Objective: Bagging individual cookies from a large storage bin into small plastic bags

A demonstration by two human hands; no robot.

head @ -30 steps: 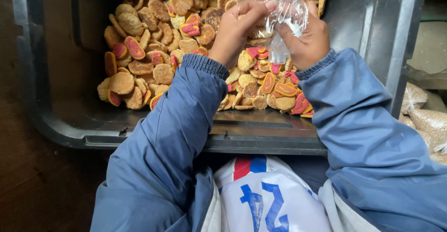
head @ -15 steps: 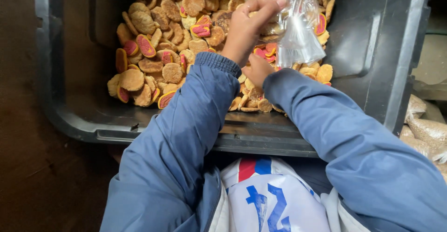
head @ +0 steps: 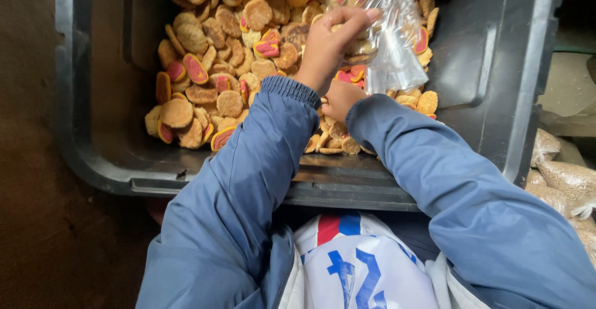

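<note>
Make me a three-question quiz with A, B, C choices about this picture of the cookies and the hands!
1. Where are the round golden biscuits with pink-red filling?
A. in the dark plastic bin
B. on a plate
C. on the floor

2. What colour are the jacket sleeves?
A. green
B. blue
C. yellow

3. What does the left hand hold?
A. a spoon
B. nothing
C. the clear plastic bag

Answers: 1 A, the biscuits lie heaped inside the bin. 2 B, both sleeves are blue. 3 C, its fingers pinch the bag's top, while the right hand reaches into the biscuits.
</note>
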